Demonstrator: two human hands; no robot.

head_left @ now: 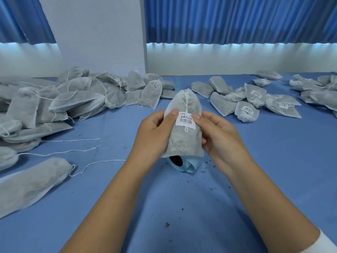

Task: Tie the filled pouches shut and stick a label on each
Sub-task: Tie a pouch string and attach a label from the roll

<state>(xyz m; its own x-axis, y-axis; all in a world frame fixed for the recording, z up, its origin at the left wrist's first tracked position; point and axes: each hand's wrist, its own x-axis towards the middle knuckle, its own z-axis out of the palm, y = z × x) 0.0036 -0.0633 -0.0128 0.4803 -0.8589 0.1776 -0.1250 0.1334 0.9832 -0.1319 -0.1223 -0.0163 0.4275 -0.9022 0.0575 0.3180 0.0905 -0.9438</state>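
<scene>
left hand + right hand grip pouch; thumbs press label

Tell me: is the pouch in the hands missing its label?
No, a white barcode label sits on the front of the pouch, which the left hand and right hand grip.

Our left forearm and right forearm are bare. A white sleeve edge shows high on our right arm, by the elbow.

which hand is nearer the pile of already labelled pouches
Right. The right hand holds the pouch on the side toward the labelled pouches; the left hand holds its opposite side, farther away.
</scene>
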